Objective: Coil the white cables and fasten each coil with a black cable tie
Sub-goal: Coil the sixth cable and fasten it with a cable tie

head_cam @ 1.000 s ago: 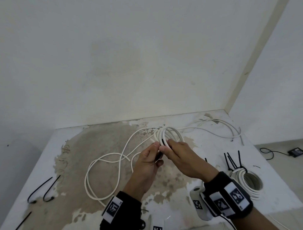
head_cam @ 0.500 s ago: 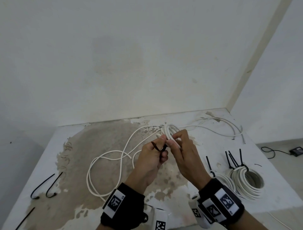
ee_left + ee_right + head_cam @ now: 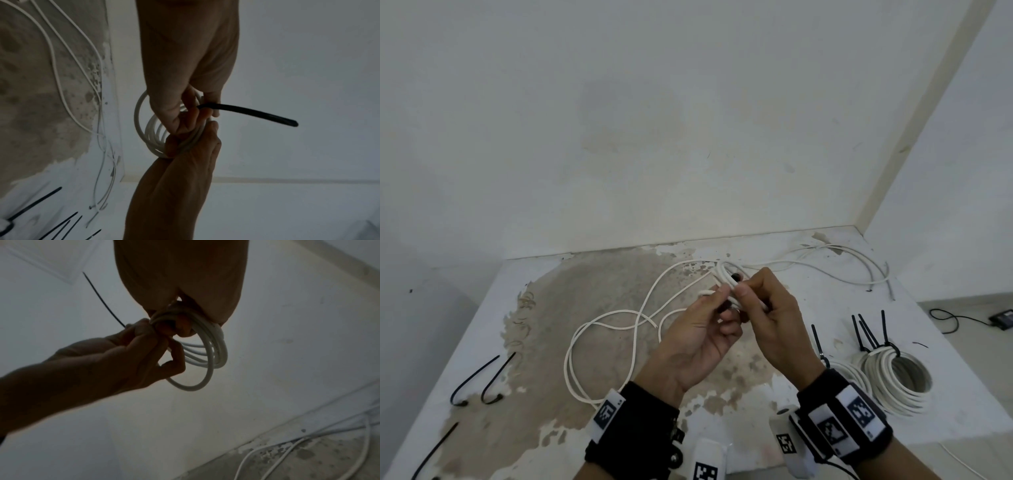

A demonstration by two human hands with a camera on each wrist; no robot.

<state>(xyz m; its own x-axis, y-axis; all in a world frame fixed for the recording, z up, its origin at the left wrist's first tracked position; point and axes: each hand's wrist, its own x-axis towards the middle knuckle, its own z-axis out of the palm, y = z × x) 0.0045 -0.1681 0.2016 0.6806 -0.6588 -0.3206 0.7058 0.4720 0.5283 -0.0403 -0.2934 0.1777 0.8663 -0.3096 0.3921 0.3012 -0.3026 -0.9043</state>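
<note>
A small coil of white cable (image 3: 723,274) is held up above the table between both hands. My left hand (image 3: 724,298) pinches a black cable tie (image 3: 246,114) against the coil (image 3: 144,129); the tie's free end sticks out past the fingers. My right hand (image 3: 743,291) grips the coil's strands (image 3: 213,350) from the other side. In the right wrist view the tie (image 3: 102,301) shows as a thin line rising from the left hand. The rest of this cable (image 3: 602,329) trails in loose loops on the table. How the tie wraps the strands is hidden by fingers.
Two tied coils (image 3: 900,377) with black tie tails lie at the right of the table (image 3: 482,308). Loose black ties (image 3: 479,380) lie at the left front. Another white cable (image 3: 859,267) lies at the back right. A black device with a cord (image 3: 1001,318) is on the floor.
Both hands have risen a little and turned the coil from open ring to nearly edge-on. The fingers have closed tighter round the tie and strands.
</note>
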